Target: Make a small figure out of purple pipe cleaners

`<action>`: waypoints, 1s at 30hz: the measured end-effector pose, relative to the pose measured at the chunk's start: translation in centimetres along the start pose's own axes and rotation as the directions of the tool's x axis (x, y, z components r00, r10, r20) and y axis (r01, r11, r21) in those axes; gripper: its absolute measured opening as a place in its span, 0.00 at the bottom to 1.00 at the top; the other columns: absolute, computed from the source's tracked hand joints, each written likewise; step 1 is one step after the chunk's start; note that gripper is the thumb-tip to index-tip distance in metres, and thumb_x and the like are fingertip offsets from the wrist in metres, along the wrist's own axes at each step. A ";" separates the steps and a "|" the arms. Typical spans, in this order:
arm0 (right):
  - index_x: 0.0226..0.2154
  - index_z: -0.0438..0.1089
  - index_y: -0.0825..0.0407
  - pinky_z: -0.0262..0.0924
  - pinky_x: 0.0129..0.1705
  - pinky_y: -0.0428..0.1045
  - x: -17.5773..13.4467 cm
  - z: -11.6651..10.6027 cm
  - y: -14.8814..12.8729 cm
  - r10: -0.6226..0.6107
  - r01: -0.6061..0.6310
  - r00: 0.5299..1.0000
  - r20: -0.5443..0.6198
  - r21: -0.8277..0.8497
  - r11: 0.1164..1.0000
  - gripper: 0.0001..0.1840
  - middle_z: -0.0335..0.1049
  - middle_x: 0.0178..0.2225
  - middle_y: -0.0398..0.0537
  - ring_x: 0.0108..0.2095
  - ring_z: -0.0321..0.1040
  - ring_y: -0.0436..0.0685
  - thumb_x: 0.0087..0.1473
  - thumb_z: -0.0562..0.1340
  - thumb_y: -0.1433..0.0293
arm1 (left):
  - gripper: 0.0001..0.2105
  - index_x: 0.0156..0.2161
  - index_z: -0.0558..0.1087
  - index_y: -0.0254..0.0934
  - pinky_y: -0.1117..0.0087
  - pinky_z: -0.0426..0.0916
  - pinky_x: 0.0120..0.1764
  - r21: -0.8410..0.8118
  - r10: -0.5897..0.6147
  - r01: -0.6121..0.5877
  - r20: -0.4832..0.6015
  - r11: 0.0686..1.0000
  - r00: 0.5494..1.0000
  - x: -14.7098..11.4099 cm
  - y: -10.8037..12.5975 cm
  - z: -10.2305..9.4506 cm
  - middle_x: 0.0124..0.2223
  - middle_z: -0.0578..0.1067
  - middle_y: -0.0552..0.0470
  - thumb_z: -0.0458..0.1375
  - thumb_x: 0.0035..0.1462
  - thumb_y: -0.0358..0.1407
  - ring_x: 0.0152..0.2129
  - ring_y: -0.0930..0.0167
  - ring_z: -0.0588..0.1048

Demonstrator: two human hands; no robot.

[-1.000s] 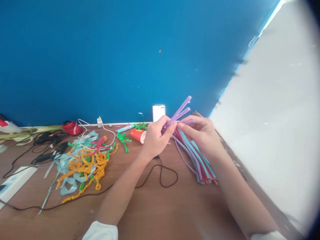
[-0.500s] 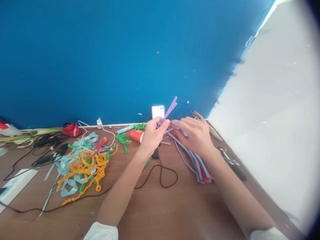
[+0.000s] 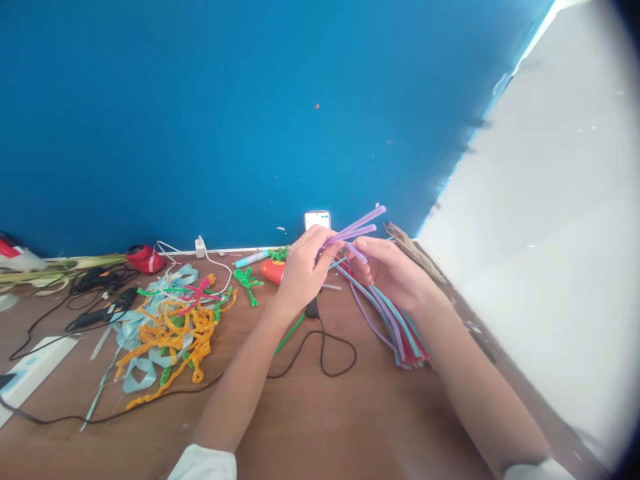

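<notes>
Purple fuzzy stems [image 3: 367, 217] are up off the table, in front of me, approx. mid-view, pinched btwn thumb & fingers of my L hand [image 3: 306, 265]; that grip's narrow & firm on them. Their free ends fan out to the R, two pointing up & R, one dipping toward my R hand [image 3: 385, 267]. R fingers are loosely curled right by that lower end; can't tell if they're actually gripping it.

Below R hand, a bundle of purple, lt-blue & red stems [image 3: 395, 325] lies on the brown table [image 3: 320, 427], partly hidden by the hand. Phone [image 3: 317, 219] w/ lit screen stands just behind L hand, against the blue wall [image 3: 225, 120]. Red cup [image 3: 271, 270] is part-hidden behind L hand; green twisted figure [image 3: 247, 280] near it, blue marker [image 3: 251, 259] a bit farther back. Black cord [image 3: 324, 347] loops btwn my forearms.

Farther L: tangle of orange fuzzy pieces [image 3: 200, 327] w/ lt-blue ribbon [image 3: 137, 381] & a pink figure [image 3: 201, 293]; then black tool [image 3: 95, 317], white pwr strip [image 3: 43, 363] at the L edge.
</notes>
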State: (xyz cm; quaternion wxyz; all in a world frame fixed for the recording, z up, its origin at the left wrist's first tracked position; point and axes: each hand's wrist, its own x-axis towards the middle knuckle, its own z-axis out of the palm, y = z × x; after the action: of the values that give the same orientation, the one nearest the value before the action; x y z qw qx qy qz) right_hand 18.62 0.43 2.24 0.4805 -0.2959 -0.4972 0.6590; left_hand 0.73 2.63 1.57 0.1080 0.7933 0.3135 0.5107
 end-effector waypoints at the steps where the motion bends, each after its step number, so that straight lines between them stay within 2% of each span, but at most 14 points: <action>1: 0.24 0.69 0.53 0.47 0.20 0.43 0.0 0.2 0.1 0.012 -0.012 1.000 -0.001 0.008 1.000 0.16 0.60 0.19 0.37 0.19 0.54 0.44 0.54 0.68 0.60 | 0.08 0.36 0.70 0.38 0.71 0.63 0.35 0.026 0.055 -0.055 -0.006 0.998 0.998 0.0 -0.1 -0.1 0.34 0.72 0.53 0.53 0.67 0.37 0.32 0.73 0.70; 3: 0.26 0.72 0.53 0.45 0.19 0.43 -0.1 0.5 0.1 0.018 -0.018 1.000 -0.007 0.002 1.000 0.14 0.61 0.19 0.37 0.18 0.53 0.44 0.52 0.70 0.61 | 0.07 0.38 0.70 0.38 0.71 0.63 0.37 0.063 0.146 -0.145 -0.006 0.987 0.989 -0.1 -0.3 -0.1 0.36 0.73 0.52 0.52 0.68 0.35 0.34 0.72 0.70; 6: 0.27 0.74 0.53 0.45 0.19 0.43 -0.3 0.7 0.3 -0.005 0.005 1.000 0.003 -0.025 1.000 0.12 0.61 0.18 0.37 0.19 0.53 0.44 0.52 0.71 0.62 | 0.08 0.39 0.70 0.38 0.70 0.64 0.38 0.080 0.212 -0.213 0.018 0.974 0.977 -0.2 -0.4 -0.3 0.37 0.74 0.50 0.50 0.69 0.35 0.36 0.71 0.71; 10: 0.28 0.76 0.52 0.48 0.22 0.44 -0.3 0.6 0.3 -0.077 0.077 0.997 0.004 -0.131 0.988 0.09 0.62 0.18 0.37 0.20 0.55 0.45 0.51 0.71 0.63 | 0.08 0.38 0.70 0.38 0.69 0.64 0.38 0.052 0.211 -0.212 0.038 0.976 0.977 -0.2 -0.4 -0.3 0.37 0.74 0.50 0.50 0.69 0.34 0.35 0.71 0.72; 13: 0.33 0.79 0.51 0.54 0.25 0.46 -0.5 0.3 0.1 -0.217 0.201 0.976 -0.005 -0.357 0.912 0.09 0.68 0.22 0.40 0.23 0.60 0.48 0.52 0.70 0.62 | 0.08 0.36 0.70 0.38 0.69 0.63 0.35 0.040 0.152 -0.155 0.070 0.987 0.986 -0.3 -0.2 -0.2 0.35 0.73 0.51 0.50 0.68 0.33 0.33 0.71 0.70; 15: 0.36 0.80 0.50 0.57 0.28 0.48 -0.6 0.1 0.0 -0.334 0.293 0.942 0.031 -0.559 0.776 0.10 0.74 0.28 0.44 0.26 0.64 0.51 0.55 0.68 0.62 | 0.08 0.35 0.69 0.38 0.69 0.62 0.34 0.027 0.088 -0.091 0.095 0.995 0.992 -0.3 0.0 -0.1 0.34 0.73 0.51 0.51 0.67 0.32 0.31 0.71 0.70; 16: 0.37 0.80 0.50 0.58 0.29 0.49 -0.6 0.0 0.0 -0.388 0.329 0.920 0.063 -0.660 0.675 0.10 0.76 0.30 0.45 0.27 0.65 0.52 0.57 0.66 0.62 | 0.08 0.34 0.69 0.37 0.70 0.61 0.33 0.017 0.053 -0.055 0.104 0.998 0.993 -0.3 0.2 0.0 0.34 0.73 0.52 0.51 0.66 0.31 0.31 0.71 0.69; 19: 0.36 0.80 0.48 0.56 0.31 0.51 -0.6 -0.3 0.3 -0.539 0.362 0.823 0.181 -0.897 0.253 0.10 0.76 0.28 0.46 0.27 0.64 0.53 0.60 0.62 0.66 | 0.08 0.32 0.68 0.37 0.70 0.59 0.32 0.002 -0.050 0.050 0.111 0.999 0.993 -0.3 0.6 0.1 0.32 0.72 0.53 0.53 0.65 0.32 0.28 0.72 0.67; 22: 0.28 0.76 0.48 0.52 0.32 0.52 -0.3 -0.6 0.9 -0.587 0.296 0.738 0.331 -0.942 -0.160 0.13 0.72 0.25 0.47 0.28 0.63 0.55 0.61 0.58 0.69 | 0.09 0.31 0.68 0.36 0.71 0.56 0.30 0.001 -0.142 0.143 0.130 0.990 0.981 -0.2 0.6 0.0 0.30 0.70 0.55 0.53 0.65 0.33 0.26 0.73 0.65; 24: 0.24 0.72 0.49 0.47 0.30 0.52 -0.1 -0.9 1.3 -0.562 0.276 0.709 0.426 -0.901 -0.335 0.16 0.70 0.24 0.47 0.28 0.61 0.55 0.63 0.57 0.71 | 0.09 0.31 0.67 0.36 0.72 0.55 0.29 -0.009 -0.212 0.215 0.149 0.977 0.966 -0.3 0.4 0.0 0.28 0.68 0.56 0.54 0.64 0.34 0.25 0.74 0.63; 25: 0.24 0.70 0.49 0.46 0.30 0.53 0.0 -1.0 1.4 -0.550 0.274 0.698 0.458 -0.881 -0.386 0.17 0.69 0.23 0.47 0.28 0.59 0.55 0.63 0.56 0.72 | 0.09 0.31 0.68 0.36 0.72 0.54 0.28 -0.017 -0.249 0.255 0.157 0.967 0.956 -0.3 0.3 0.0 0.27 0.67 0.56 0.54 0.64 0.35 0.25 0.74 0.63; 27: 0.23 0.68 0.49 0.44 0.29 0.53 0.3 -1.2 1.7 -0.550 0.265 0.684 0.478 -0.866 -0.424 0.17 0.67 0.22 0.47 0.27 0.58 0.55 0.64 0.56 0.72 | 0.10 0.31 0.68 0.37 0.72 0.54 0.27 -0.049 -0.317 0.328 0.159 0.943 0.935 -0.4 0.0 0.2 0.25 0.67 0.57 0.55 0.64 0.37 0.24 0.74 0.62; 29: 0.25 0.68 0.49 0.44 0.30 0.53 0.5 -1.4 2.0 -0.590 0.248 0.680 0.435 -0.894 -0.374 0.15 0.68 0.22 0.46 0.27 0.59 0.54 0.64 0.56 0.70 | 0.10 0.31 0.67 0.37 0.73 0.55 0.27 -0.101 -0.352 0.369 0.150 0.924 0.924 -0.5 -0.2 0.5 0.26 0.67 0.57 0.54 0.64 0.39 0.24 0.74 0.63; 30: 0.27 0.69 0.49 0.46 0.30 0.52 0.6 -1.4 2.0 -0.624 0.238 0.682 0.383 -0.922 -0.306 0.13 0.68 0.23 0.46 0.27 0.60 0.54 0.64 0.57 0.68 | 0.11 0.31 0.67 0.37 0.73 0.55 0.27 -0.127 -0.355 0.373 0.145 0.919 0.924 -0.5 -0.2 0.6 0.26 0.67 0.57 0.54 0.65 0.39 0.25 0.74 0.63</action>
State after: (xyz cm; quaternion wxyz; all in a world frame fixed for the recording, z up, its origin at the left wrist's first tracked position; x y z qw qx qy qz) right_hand 18.93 1.41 -0.06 0.3784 -0.4156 -0.8030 -0.1981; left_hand 1.08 2.56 0.81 0.2800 0.7392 0.4088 0.4561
